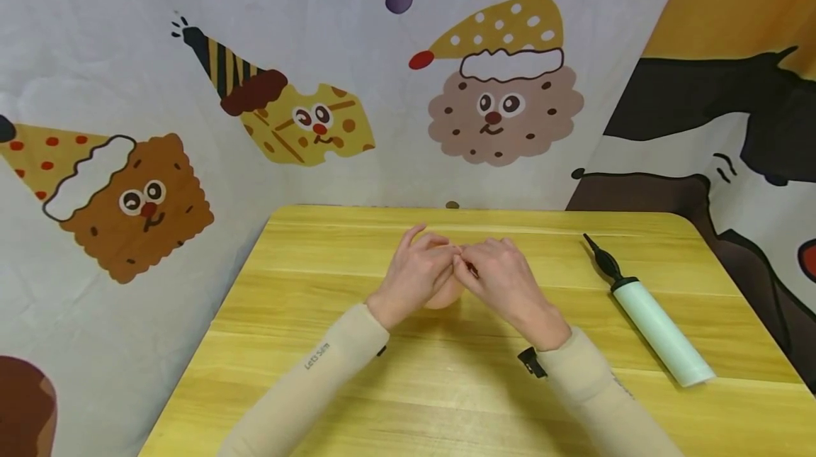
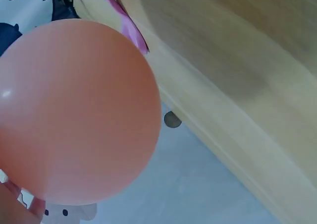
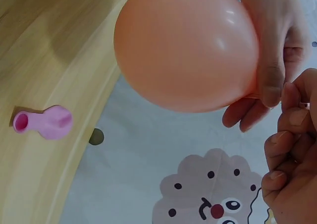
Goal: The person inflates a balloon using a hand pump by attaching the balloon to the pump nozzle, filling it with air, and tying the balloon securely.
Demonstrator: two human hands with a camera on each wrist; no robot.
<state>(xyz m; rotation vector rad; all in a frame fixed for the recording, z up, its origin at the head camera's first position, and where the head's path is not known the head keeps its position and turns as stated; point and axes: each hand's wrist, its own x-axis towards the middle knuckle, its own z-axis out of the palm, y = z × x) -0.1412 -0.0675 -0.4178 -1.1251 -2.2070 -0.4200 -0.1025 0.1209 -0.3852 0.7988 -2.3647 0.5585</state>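
Note:
An inflated peach-orange balloon (image 3: 188, 50) hangs below the two hands, over the table; in the head view they mostly cover it. My left hand (image 1: 417, 269) pinches the balloon's neck between thumb and fingers, seen best in the right wrist view. Close against it, my right hand (image 1: 503, 278) has its fingers curled and pinches the neck's end, whose tip is largely hidden by the fingers. The left wrist view is filled on its left by the round side of the balloon (image 2: 79, 110).
A deflated pink balloon (image 3: 55, 122) lies near the table's far edge, hidden in the head view. On the right of the wooden table (image 1: 287, 358) is a mint-green hand pump (image 1: 663, 333) with a black nozzle. A cartoon-printed cloth (image 1: 382, 181) hangs behind.

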